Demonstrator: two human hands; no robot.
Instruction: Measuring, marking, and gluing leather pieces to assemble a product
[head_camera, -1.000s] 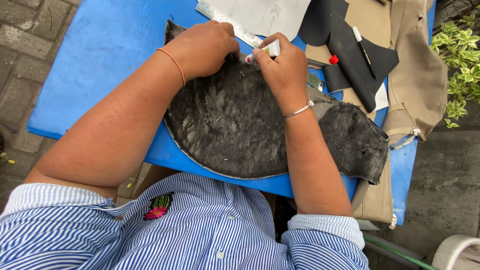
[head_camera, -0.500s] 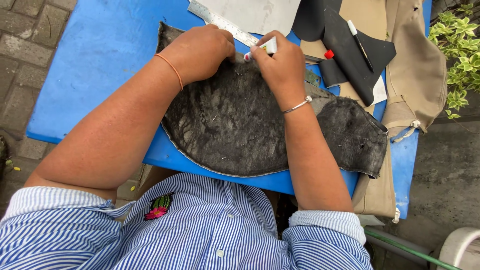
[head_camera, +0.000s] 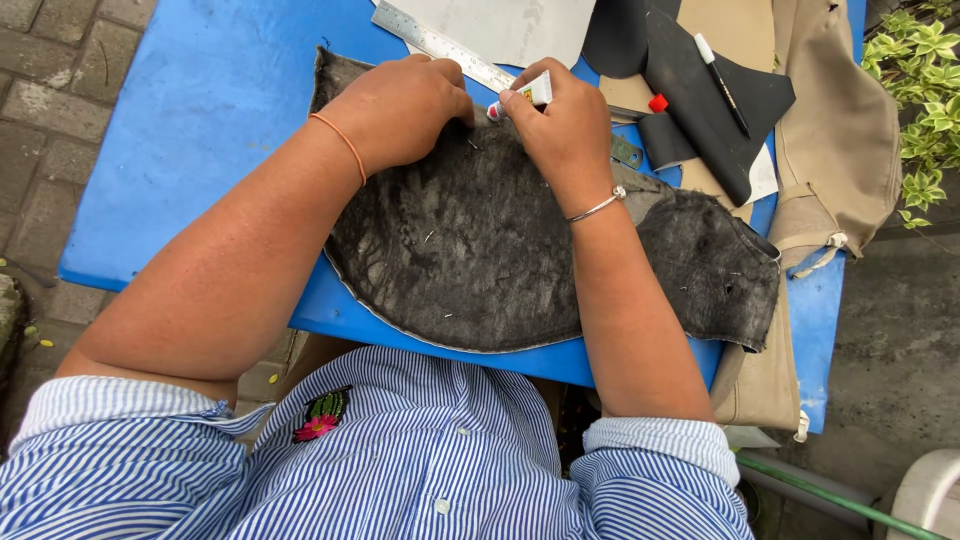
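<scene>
Two hands work at the far edge of a large dark grey piece of leather-like material (head_camera: 480, 250) spread over a blue desk (head_camera: 200, 120). The left hand (head_camera: 400, 105) is curled into a loose fist, knuckles and fingertips pressing the sheet flat near its upper edge. The right hand (head_camera: 565, 130) pinches a small white glue tube (head_camera: 530, 93) between thumb and fingers, its reddish nozzle tilted down towards the sheet, just beside the left knuckles.

A metal ruler (head_camera: 440, 45) lies just beyond the hands, partly on a pale sheet (head_camera: 520, 25). To the right sit black cut pieces (head_camera: 700, 90), a small red cap (head_camera: 657, 102) and a pen (head_camera: 720, 75), with tan fabric (head_camera: 830, 150) draped off the desk's end.

Judging from this, the main risk is glue going astray: the nozzle is so close to the left fingers that a hard squeeze could smear adhesive onto skin or spread a blob too wide on the material. If the left hand lifts, the curved edge may shift and the glue line could land off the mark. The near edge of the sheet overhangs the desk, so a tug could slide it. The loose cap, near the desk's clutter, could be knocked off
</scene>
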